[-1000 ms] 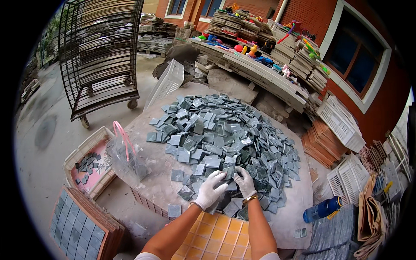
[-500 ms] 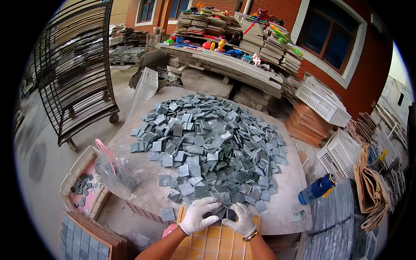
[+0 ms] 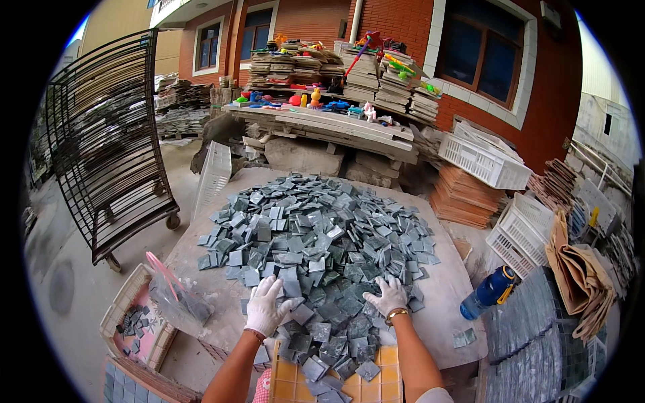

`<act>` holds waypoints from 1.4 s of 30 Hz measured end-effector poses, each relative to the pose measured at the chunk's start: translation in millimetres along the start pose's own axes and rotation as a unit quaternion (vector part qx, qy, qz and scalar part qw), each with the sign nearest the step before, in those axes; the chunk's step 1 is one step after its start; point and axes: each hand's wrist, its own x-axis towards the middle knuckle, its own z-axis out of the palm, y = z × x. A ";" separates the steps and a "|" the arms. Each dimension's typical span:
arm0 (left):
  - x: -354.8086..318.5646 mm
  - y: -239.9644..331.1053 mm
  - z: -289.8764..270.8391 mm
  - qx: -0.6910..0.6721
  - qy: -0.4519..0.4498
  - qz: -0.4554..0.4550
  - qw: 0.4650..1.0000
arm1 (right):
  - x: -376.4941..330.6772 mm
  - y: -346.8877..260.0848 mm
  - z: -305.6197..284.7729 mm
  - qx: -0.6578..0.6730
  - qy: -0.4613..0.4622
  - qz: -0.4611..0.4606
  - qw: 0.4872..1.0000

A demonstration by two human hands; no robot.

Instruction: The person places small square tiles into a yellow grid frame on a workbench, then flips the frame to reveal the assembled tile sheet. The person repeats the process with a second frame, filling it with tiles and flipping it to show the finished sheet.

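A large heap of square grey-green stone tiles (image 3: 316, 228) covers the middle of the table. My left hand (image 3: 265, 307), in a white glove, rests at the heap's near left edge with its fingers spread over the tiles. Across from it my right hand (image 3: 388, 297), also gloved, touches the near right side of the pile, fingers apart. Neither hand grips a tile. Between my forearms, several loose tiles (image 3: 329, 349) lie overlapping on a yellow gridded tray (image 3: 285, 381) at the table's near edge, hiding part of its grid.
A blue bottle (image 3: 485, 295) stands on the table's right side, by stacked tile sheets (image 3: 527, 363). At left are a clear bag (image 3: 178, 299) with a pink handle, a crate (image 3: 111, 312) of tile pieces and a wheeled rack (image 3: 101, 161). Toys (image 3: 316, 97) sit on slabs behind.
My hands have moved forward and apart from the near edge, where their fingertips were together at dark tiles. Loose tiles now cover much of the gridded tray. The view has tilted up.
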 end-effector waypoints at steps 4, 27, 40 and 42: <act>10.3 -54.9 61.0 0.108 -0.009 -0.100 0.989 | -9.9 -34.2 25.3 0.040 0.042 -0.058 0.997; -119.4 72.0 14.7 -0.288 -0.134 0.074 0.945 | -181.5 -66.3 -19.0 0.477 -0.087 -0.115 0.867; -162.6 84.6 2.9 0.035 -0.124 0.237 0.963 | -224.1 -58.6 -21.3 0.192 0.043 -0.311 0.930; -124.9 80.8 22.4 -0.037 -0.129 0.223 0.966 | -187.1 -54.8 -14.6 0.228 0.022 -0.252 0.940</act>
